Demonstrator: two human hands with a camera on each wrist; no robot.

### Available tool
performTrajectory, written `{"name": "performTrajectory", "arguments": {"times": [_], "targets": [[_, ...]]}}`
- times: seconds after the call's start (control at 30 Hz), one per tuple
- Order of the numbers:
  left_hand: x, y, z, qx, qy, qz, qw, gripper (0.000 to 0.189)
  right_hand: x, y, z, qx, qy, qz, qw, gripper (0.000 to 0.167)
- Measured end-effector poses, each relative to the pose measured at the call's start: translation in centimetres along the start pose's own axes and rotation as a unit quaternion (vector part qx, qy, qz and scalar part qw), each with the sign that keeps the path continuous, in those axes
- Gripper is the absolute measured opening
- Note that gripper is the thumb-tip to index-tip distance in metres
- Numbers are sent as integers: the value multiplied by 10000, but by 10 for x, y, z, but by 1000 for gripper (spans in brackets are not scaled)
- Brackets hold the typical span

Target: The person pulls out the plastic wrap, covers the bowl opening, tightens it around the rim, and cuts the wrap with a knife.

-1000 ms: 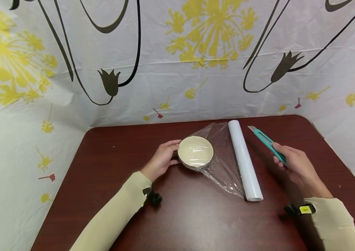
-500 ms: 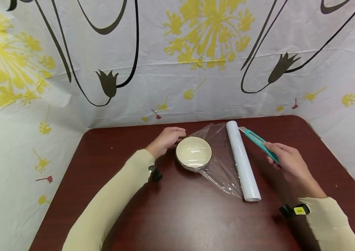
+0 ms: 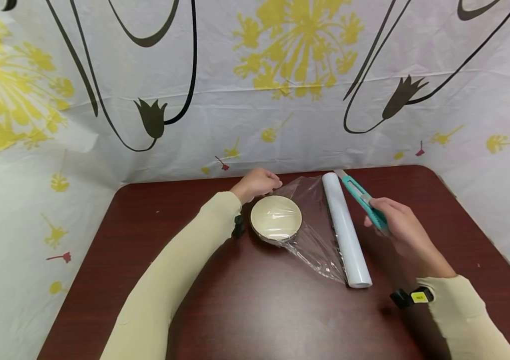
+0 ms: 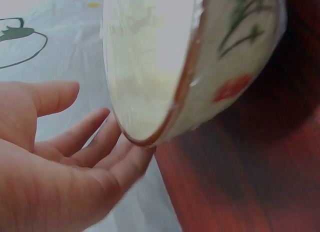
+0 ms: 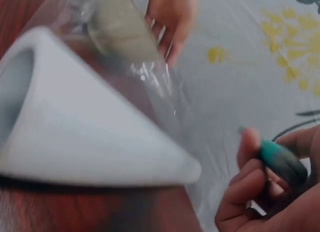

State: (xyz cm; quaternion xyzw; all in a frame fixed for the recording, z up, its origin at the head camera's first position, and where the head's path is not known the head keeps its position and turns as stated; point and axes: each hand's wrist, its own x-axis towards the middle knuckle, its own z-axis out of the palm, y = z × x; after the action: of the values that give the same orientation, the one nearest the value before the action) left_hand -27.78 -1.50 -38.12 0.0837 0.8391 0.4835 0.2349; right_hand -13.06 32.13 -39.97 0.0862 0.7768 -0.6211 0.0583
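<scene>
The bowl (image 3: 276, 217) sits on the desk (image 3: 255, 315), clear film (image 3: 320, 247) trailing to its roll (image 3: 346, 230). The left hand (image 3: 259, 182), fingers loosely spread, has moved behind the bowl; the right hand (image 3: 396, 220) has brought its gripped utility knife (image 3: 359, 193) toward the roll's far end, bracketing the film's far edge.

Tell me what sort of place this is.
Probably a makeshift indoor workspace: a table backed and flanked by flower-print sheeting, with a bowl and a white roll on it.
</scene>
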Motion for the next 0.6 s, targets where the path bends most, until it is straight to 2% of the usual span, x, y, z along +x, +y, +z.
{"name": "performTrajectory", "arguments": {"times": [0.13, 0.3, 0.47, 0.6], "targets": [[5, 7, 2, 232, 5, 73, 9997, 33, 2, -10, 11, 28, -202, -11, 9998, 40], [11, 14, 3, 803, -4, 215, 9965, 27, 11, -19, 26, -430, -296, -82, 9986, 48], [19, 20, 7, 1475, 72, 232, 9888, 26, 25, -23, 38, -512, -407, 15, 9979, 40], [24, 23, 11, 1711, 166, 187, 9849, 29, 34, -24, 45, -606, -491, 87, 9969, 31]]}}
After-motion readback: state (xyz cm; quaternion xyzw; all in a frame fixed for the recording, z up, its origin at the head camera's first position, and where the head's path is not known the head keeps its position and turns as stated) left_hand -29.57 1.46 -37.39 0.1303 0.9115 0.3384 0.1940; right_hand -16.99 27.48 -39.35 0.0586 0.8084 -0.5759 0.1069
